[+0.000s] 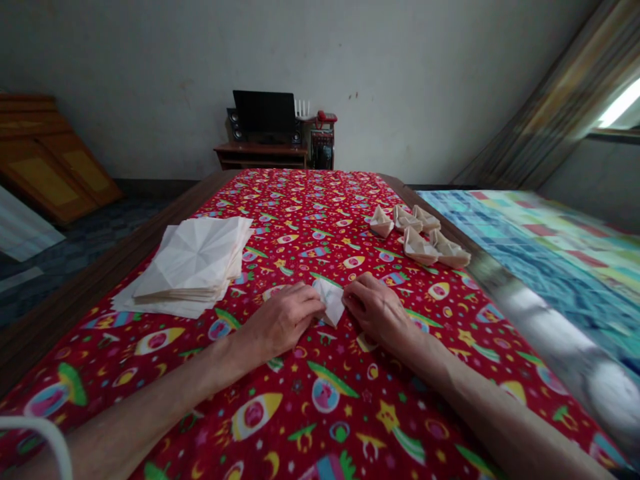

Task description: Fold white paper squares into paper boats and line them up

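A small folded piece of white paper is between my two hands, just above or on the red patterned cloth. My left hand pinches its left edge, fingers curled together. On the opposite edge, my right hand grips it between thumb and fingers. To the left lies a stack of creased square paper sheets, with fold lines radiating from the centre. Several finished-looking folded paper boats sit in a cluster at the right edge of the cloth.
The red cloth with rocket prints covers a long dark wooden table. A bed with a colourful cover stands to the right. Beyond the far end are a monitor on a desk and a red telephone. A wooden cabinet is at left.
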A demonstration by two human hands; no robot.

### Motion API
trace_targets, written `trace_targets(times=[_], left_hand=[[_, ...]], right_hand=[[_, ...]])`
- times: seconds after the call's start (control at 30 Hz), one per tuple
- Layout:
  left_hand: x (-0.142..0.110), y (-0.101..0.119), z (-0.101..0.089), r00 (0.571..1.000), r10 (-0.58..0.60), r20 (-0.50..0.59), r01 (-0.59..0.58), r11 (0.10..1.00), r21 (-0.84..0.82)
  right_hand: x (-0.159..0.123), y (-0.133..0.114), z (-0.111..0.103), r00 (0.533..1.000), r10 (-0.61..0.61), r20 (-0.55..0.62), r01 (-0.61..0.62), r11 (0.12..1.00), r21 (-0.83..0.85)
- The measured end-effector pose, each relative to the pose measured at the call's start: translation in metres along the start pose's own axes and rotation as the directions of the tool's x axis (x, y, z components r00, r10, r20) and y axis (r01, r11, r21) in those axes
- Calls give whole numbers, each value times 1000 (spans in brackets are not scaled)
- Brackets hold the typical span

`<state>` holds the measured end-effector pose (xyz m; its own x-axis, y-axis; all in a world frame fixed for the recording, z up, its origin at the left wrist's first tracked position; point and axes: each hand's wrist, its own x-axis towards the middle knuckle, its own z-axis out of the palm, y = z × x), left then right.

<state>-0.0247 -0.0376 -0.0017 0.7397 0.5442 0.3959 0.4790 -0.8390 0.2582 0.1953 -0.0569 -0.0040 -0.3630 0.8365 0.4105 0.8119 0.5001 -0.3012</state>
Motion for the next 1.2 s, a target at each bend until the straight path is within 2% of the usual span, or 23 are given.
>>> trace_targets(times=[0.13,0.33,0.47,0.57,0.7,0.83,0.9,0.97,1.07,1.2], left_hand=[[-7,1,-4,994,58,89,-65,995,78],[-6,3,-5,981,21,193,-56,982,179],[-8,0,-10,974,66,218,-87,992,88],[-9,-2,-17,967,109,231,-113,994,1],[-10,-5,-19,979,113,169,-96,990,-104],[-10,-4,-12,999,-37,28,41,986,-160],[-8,-1,-8,995,-99,19,100,991,-94],[-6,1,-6,995,-88,45,88,996,10],[0,3,-8,995,-13,96,-3,988,157],[1,3,-12,982,131,137,-167,940,297]], right_hand=[[0,3,2,998,-62,22,62,998,2],[0,3,4,996,-82,19,82,996,-23],[-2,4,2,989,-145,28,145,989,2],[-4,4,-4,970,-228,86,231,973,-18],[-5,5,-13,947,-280,155,288,957,-29],[-4,6,-17,939,-305,157,311,950,-19],[-2,5,-19,915,-355,191,366,930,-26],[-1,5,-21,874,-422,240,442,896,-34],[1,5,-23,834,-479,273,503,864,-25],[4,10,-19,845,-486,222,493,869,26]])
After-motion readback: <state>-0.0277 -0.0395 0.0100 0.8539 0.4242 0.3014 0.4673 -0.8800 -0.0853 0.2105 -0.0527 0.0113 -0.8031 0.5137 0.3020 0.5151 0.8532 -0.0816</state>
